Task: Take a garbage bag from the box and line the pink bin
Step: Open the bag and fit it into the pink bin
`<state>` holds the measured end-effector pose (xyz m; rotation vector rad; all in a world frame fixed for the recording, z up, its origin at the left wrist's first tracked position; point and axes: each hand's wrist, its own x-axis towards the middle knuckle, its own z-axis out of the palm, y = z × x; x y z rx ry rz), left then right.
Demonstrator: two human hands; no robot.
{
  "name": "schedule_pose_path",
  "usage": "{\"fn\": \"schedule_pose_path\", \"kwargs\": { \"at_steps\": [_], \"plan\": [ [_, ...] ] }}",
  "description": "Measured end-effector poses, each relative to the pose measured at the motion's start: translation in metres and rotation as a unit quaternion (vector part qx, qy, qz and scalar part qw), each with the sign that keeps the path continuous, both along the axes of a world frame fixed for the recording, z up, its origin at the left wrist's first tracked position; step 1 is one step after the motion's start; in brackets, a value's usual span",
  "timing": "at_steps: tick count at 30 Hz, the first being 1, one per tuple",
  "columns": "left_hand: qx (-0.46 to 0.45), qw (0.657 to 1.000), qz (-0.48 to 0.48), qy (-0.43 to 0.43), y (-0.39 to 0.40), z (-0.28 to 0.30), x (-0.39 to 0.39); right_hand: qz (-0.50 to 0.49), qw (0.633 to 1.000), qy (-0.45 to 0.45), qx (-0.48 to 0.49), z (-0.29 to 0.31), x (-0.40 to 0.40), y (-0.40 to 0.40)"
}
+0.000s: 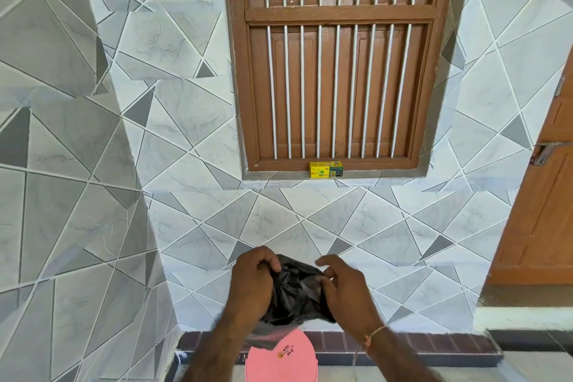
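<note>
A crumpled black garbage bag hangs between both hands, just above the pink bin at the bottom centre of the head view. My left hand grips the bag's left side. My right hand pinches its right edge with thumb and fingers. The bag's lower end dangles over the bin's open mouth. A small yellow and green garbage bag box lies on the window sill, well above and beyond the hands.
A brown wooden shuttered window with white bars fills the tiled wall ahead. A tiled pillar juts out on the left. A brown door stands at the right. A dark brick skirting runs along the floor behind the bin.
</note>
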<state>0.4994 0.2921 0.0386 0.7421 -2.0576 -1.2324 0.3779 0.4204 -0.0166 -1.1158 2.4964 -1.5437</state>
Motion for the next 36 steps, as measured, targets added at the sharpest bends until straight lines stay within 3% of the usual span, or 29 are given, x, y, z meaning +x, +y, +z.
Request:
{"fn": "schedule_pose_path", "kwargs": {
  "at_steps": [4,8,10,11,14,16,18,19,21,22,25,29,32,36],
  "plan": [
    [-0.138,0.979,-0.026,-0.145,-0.022,-0.01,0.011,-0.101,0.993,0.022,-0.059,0.007,-0.022,0.011],
    [-0.271,0.922,-0.021,-0.275,-0.026,-0.01,0.012,-0.149,0.988,0.041,-0.025,0.017,-0.034,0.013],
    [-0.317,0.896,0.009,-0.31,-0.024,-0.008,0.013,-0.174,0.981,-0.055,-0.074,0.018,-0.037,0.011],
    [-0.332,0.885,0.027,-0.325,-0.024,-0.009,0.014,-0.183,0.963,-0.145,-0.132,0.02,-0.04,0.011],
    [-0.354,0.845,0.027,-0.4,-0.023,-0.007,0.024,-0.128,0.843,-0.436,-0.289,0.033,-0.043,0.016],
    [-0.389,0.817,0.0,-0.426,-0.018,-0.002,0.027,-0.086,0.833,-0.465,-0.287,0.041,-0.039,0.017],
    [-0.412,0.836,-0.027,-0.362,-0.011,0.008,0.022,-0.069,0.867,-0.425,-0.25,0.046,-0.03,0.011],
    [-0.395,0.872,-0.038,-0.287,-0.009,0.009,0.017,-0.064,0.885,-0.4,-0.23,0.047,-0.025,0.005],
    [-0.3,0.946,-0.075,-0.098,0.001,0.004,0.003,-0.048,0.913,-0.357,-0.19,0.047,-0.017,-0.003],
    [-0.247,0.961,-0.111,-0.053,0.008,0.0,-0.003,-0.039,0.923,-0.34,-0.175,0.049,-0.013,-0.006],
    [-0.133,0.969,-0.185,-0.097,0.025,-0.021,-0.012,-0.025,0.938,-0.308,-0.158,0.055,-0.008,-0.007],
    [-0.078,0.983,-0.145,-0.084,0.022,-0.034,-0.019,-0.039,0.959,-0.246,-0.136,0.058,-0.013,-0.003],
    [-0.129,0.985,-0.095,-0.064,0.006,-0.033,-0.019,-0.04,0.979,-0.174,-0.1,0.055,-0.021,0.009],
    [-0.198,0.976,-0.008,-0.091,-0.017,-0.023,-0.01,0.039,0.994,-0.07,0.07,0.046,-0.028,0.028]
  ]
}}
